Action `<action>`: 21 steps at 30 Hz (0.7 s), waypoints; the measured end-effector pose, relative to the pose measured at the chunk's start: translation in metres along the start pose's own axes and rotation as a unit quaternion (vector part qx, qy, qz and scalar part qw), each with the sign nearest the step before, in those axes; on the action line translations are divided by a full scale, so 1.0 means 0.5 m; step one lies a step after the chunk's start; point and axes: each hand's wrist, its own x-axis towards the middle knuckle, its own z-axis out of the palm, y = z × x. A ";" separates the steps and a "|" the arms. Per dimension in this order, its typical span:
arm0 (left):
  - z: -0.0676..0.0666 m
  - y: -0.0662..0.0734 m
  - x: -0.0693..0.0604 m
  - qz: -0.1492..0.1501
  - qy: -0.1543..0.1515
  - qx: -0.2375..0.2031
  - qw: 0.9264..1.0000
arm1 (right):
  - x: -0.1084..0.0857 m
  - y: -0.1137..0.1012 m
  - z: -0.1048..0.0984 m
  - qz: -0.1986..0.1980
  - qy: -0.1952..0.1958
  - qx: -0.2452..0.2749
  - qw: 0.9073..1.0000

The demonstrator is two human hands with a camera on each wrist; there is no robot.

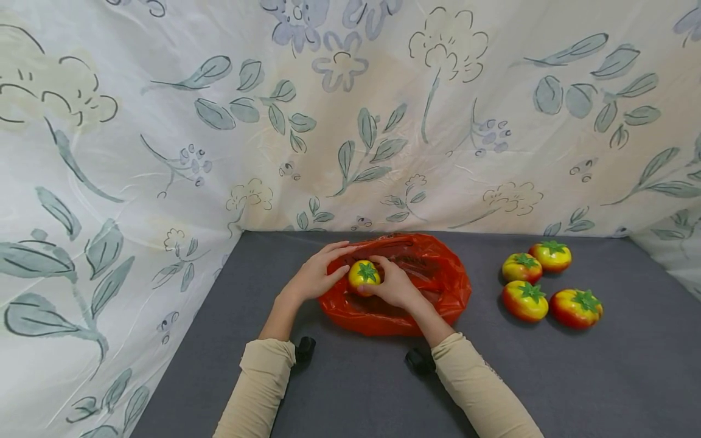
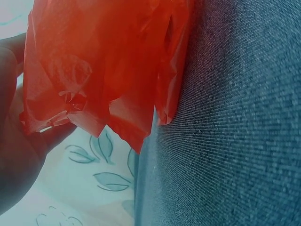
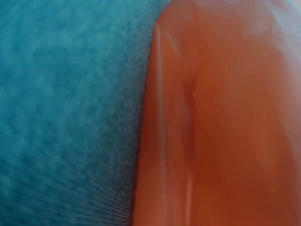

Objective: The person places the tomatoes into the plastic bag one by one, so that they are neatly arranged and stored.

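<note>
A red plastic bag (image 1: 383,325) lies with its mouth spread on the dark table. Inside its left part, the right hand (image 1: 395,285) grips a yellow and red tomato (image 1: 362,274) with a green leafy top between thumb and fingers. At the bag's left rim is the left hand (image 1: 316,275), fingers spread along the edge, its thumb near the tomato. The left wrist view has the left hand (image 2: 21,150) beside the bag's red side (image 2: 94,56). Only the bag (image 3: 235,117) and cloth show in the right wrist view; the right hand is hidden there.
Several more tomatoes (image 1: 524,301) stand together on the grey table (image 1: 547,383), right of the bag. A floral cloth (image 1: 350,140) hangs behind the table and along its sides. Black wrist devices (image 1: 418,362) sit by the forearms.
</note>
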 end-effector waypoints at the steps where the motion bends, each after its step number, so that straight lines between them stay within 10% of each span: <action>1: 0.000 0.000 0.000 0.000 0.000 0.001 1.000 | 0.000 0.000 0.000 -0.002 0.001 0.000 1.000; 21: -0.001 -0.005 0.001 0.003 0.001 -0.004 1.000 | 0.002 -0.001 -0.003 -0.018 0.000 0.003 1.000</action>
